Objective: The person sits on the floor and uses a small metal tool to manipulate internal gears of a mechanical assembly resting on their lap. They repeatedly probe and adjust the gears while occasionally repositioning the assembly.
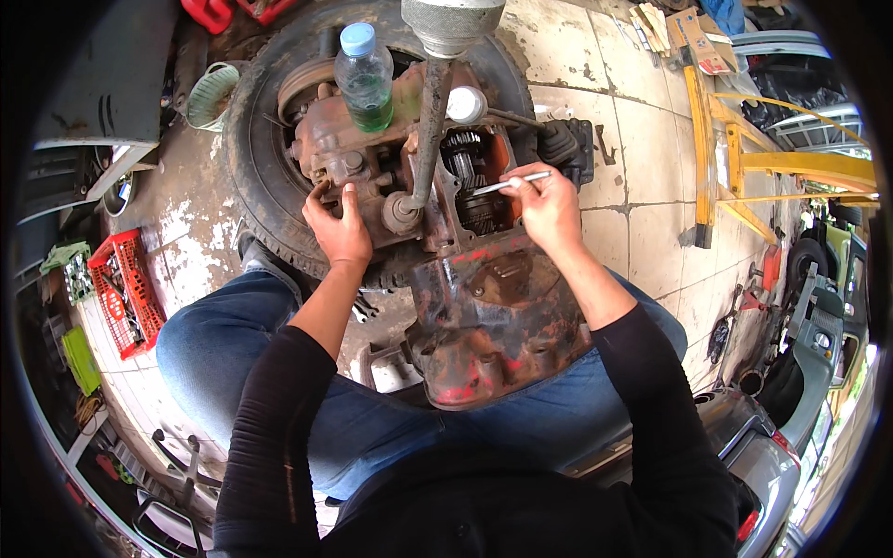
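My right hand (549, 209) pinches a slim silver pen-like rod (512, 182). Its tip points into the open cavity of a rusty gearbox housing (502, 325), above dark toothed gears (465, 163). My left hand (339, 228) rests on the brown cast cover (372, 172) left of the opening, thumb and fingers apart, with nothing held; some of its fingertips are hidden. Between the hands a thick metal lever (430, 130) rises from a round base, topped by a wide grey piece (451, 23) close to the camera. The housing's near end lies between my legs.
A large tyre (251, 177) lies under the cover. On top stand a blue-capped bottle of green liquid (367, 84) and a white round lid (467, 104). A yellow metal stand (702, 149) is at right; a red crate (127, 293) and a pale green basket (212, 96) are at left.
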A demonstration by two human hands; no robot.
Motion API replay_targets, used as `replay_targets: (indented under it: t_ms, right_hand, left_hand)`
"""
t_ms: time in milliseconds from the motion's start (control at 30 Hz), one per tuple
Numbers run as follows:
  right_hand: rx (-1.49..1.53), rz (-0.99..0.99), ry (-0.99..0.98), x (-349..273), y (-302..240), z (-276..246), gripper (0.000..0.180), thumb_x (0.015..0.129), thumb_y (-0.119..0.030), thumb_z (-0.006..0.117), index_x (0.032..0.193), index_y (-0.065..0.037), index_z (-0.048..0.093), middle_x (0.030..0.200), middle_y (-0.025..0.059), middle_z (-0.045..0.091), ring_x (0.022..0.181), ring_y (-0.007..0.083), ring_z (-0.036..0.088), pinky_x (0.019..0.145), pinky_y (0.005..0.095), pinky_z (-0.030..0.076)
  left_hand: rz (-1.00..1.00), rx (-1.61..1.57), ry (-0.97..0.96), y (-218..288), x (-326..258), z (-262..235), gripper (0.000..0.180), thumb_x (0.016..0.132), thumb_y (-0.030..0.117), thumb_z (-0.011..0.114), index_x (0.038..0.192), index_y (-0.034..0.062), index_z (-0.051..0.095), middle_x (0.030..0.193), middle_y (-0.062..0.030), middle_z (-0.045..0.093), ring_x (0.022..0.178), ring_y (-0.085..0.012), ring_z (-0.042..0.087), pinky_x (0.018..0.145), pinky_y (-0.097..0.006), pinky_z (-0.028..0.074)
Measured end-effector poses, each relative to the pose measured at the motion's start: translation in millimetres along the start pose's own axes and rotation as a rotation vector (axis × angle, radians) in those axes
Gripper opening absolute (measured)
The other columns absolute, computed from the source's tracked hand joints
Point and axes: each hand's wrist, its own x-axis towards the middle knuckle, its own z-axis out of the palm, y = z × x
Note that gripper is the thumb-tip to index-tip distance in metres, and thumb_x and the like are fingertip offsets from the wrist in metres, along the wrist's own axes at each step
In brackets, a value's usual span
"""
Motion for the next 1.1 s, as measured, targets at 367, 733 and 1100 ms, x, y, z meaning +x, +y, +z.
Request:
replay_targets:
  t_ms: [367, 733, 1100]
  right_hand:
    - [0.01, -0.054, 0.031, 9, 7, -1, 0.006, 0.103, 0.001, 0.065, 0.103, 0.004, 0.071, 0.098, 0.0127, 0.08, 0.092, 0.0179, 0.08, 0.084, 0.0289, 0.061]
    - [-0.039, -0.02, 0.031, 4, 0, -4, 0.007, 0.102, 0.0, 0.065, 0.103, 0.003, 0.072, 0.094, 0.0125, 0.08, 0.094, 0.0181, 0.08, 0.083, 0.0285, 0.062]
    - [0.155, 0.052, 0.07, 10, 12, -5, 0.009, 0.104, -0.001, 0.063, 0.102, 0.004, 0.071, 0.095, 0.012, 0.079, 0.089, 0.0184, 0.079, 0.081, 0.0292, 0.062]
  left_hand:
    - [-0.049, -0.019, -0.018, 10, -2, 0, 0.055, 0.097, 0.039, 0.075, 0.134, 0.002, 0.059, 0.131, -0.0184, 0.054, 0.12, -0.0353, 0.059, 0.106, -0.044, 0.047]
    - [-0.005, 0.003, -0.009, 1, 1, 0, 0.056, 0.099, 0.04, 0.074, 0.134, -0.0009, 0.06, 0.133, -0.0195, 0.055, 0.125, -0.0347, 0.054, 0.111, -0.044, 0.041]
    - [0.025, 0.03, -0.012, -4, 4, 1, 0.056, 0.097, 0.039, 0.074, 0.135, 0.0012, 0.059, 0.133, -0.0197, 0.054, 0.128, -0.0362, 0.054, 0.114, -0.044, 0.04]
